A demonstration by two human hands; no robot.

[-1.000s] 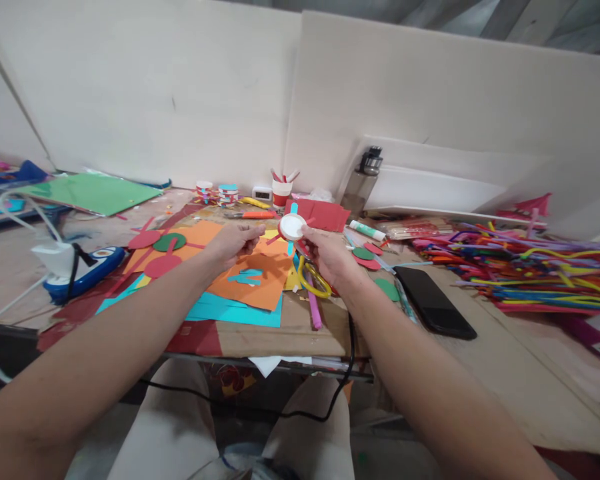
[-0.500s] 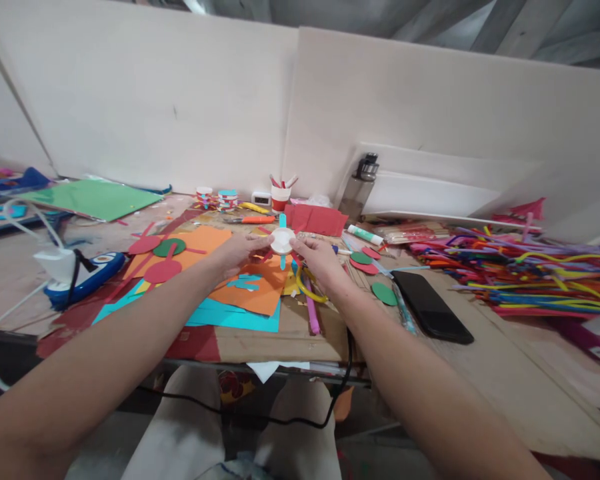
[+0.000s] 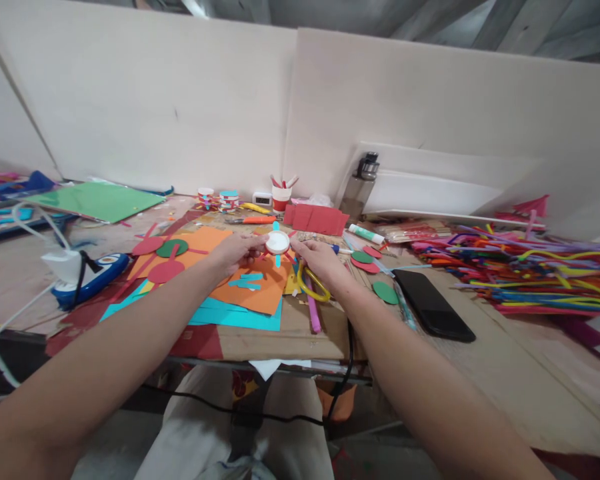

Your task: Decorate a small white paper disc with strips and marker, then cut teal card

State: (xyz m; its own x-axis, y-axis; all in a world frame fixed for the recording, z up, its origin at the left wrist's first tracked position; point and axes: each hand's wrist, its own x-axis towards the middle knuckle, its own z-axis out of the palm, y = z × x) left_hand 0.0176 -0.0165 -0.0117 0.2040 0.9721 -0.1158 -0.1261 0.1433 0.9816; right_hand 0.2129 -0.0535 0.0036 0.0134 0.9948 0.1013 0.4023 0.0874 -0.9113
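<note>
Between my hands is a small round white rimmed piece, with light blue and red paper strips sticking out around its edge. My left hand is closed in a pinch at its left side. My right hand has its thumb and fingers together at the right side, by a red strip; the fingertips partly hide what they grip. Yellow-handled scissors lie just under my right hand. Below my left hand are orange paper, cut blue strips and blue sheets.
Red and green paper circles lie left, beside a blue-and-white boat-shaped object with a cable. Behind are red paper pieces, a cup of pens and a bottle. Right are a phone and a pipe cleaner pile.
The white piece has shifted slightly left and tilted, so its rim and hollow face now show. My right fingertips are a little farther from its white edge.
</note>
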